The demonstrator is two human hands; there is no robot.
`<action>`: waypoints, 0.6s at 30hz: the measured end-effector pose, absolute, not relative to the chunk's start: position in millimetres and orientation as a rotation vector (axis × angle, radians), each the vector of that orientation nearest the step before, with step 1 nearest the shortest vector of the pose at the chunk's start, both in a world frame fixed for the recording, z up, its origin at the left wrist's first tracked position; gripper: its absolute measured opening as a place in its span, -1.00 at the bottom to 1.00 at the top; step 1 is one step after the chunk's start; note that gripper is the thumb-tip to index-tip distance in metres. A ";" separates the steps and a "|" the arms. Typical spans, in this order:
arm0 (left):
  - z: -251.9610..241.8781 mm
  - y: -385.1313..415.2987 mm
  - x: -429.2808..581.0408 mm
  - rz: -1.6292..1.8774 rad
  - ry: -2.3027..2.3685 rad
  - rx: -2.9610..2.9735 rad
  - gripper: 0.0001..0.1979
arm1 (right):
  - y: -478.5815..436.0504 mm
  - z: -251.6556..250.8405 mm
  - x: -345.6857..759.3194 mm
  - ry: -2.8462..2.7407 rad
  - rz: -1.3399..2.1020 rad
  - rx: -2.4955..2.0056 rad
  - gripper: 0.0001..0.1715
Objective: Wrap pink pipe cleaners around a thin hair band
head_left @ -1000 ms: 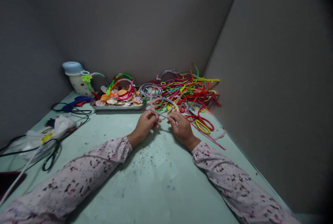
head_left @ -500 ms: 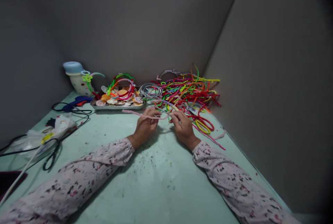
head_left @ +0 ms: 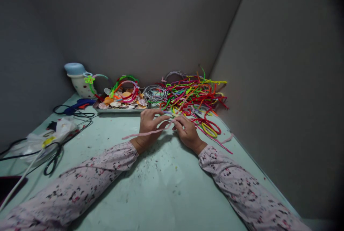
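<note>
My left hand [head_left: 149, 125] and my right hand [head_left: 186, 130] meet over the pale green table [head_left: 161, 188], both pinching a thin pink pipe cleaner [head_left: 145, 133]. Its free end trails left and toward me past my left wrist. The fingers of both hands are closed on it near a thin hoop that my right hand also touches. Just behind my hands lies a tangled heap of coloured pipe cleaners [head_left: 195, 95] in red, green, yellow and orange.
A metal tray [head_left: 120, 109] of shells and wrapped hoops stands at the back, with a white vase [head_left: 79, 80] and blue glue gun [head_left: 77, 105] to its left. Black scissors [head_left: 52, 163], cables and a plastic bag [head_left: 45, 138] lie at left. Grey walls enclose the corner.
The pink pipe cleaner's free end has swung from pointing away, to the left, then down toward me. My left hand turned and its fingers spread slightly over the strand.
</note>
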State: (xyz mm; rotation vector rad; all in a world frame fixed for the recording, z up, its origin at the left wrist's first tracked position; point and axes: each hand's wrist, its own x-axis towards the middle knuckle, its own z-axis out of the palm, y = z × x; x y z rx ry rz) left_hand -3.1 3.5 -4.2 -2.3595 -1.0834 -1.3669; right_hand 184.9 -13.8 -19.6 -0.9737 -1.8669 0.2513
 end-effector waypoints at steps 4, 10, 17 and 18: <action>-2.2 2.2 -2.6 -1.330 -1.101 -2.441 -0.86 | -14.1 -19.2 184.8 -1.893 0.244 -0.980 -0.78; -5.9 4.9 -2.7 -1.364 -1.041 -2.449 -0.89 | -13.6 -20.9 185.3 -1.911 0.250 -0.982 -0.78; -3.1 2.3 -2.4 -1.297 -1.074 -2.503 -0.88 | -13.5 -22.4 185.3 -1.932 0.243 -0.971 -0.78; -2.3 1.7 -2.3 -1.292 -1.077 -2.510 -0.87 | -13.7 -22.2 185.2 -1.935 0.240 -0.967 -0.78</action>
